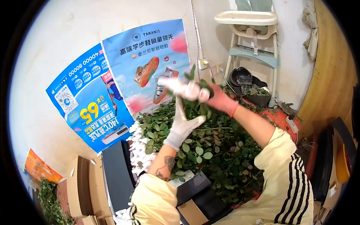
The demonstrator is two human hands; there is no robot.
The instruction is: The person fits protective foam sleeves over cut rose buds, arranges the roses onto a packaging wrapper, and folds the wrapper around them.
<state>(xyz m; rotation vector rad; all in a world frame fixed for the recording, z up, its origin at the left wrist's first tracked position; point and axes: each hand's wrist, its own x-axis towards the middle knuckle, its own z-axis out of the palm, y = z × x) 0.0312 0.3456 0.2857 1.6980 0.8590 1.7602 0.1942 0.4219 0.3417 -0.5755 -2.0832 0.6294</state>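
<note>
My right hand (222, 102), in a red glove, is closed around a small bunch of leafy stems. The heads of these flowers (183, 90) are pale white and pink, smeared by motion, and point to the left. Just below them is my left hand (184, 125) in a whitish glove, thumb spread and fingers stretched upward. Its fingertips are partly hidden behind the flower heads, and I cannot tell whether they touch. Under both hands lies a large heap of green leafy stems (221, 150).
White netting-like pieces (138, 150) line the heap's left side. Dark panels (117, 174) and cardboard (99, 183) stand at the lower left. Two posters (150, 48) hang on the wall. A high chair (245, 18) stands behind, with a black helmet-like item (240, 78) below it.
</note>
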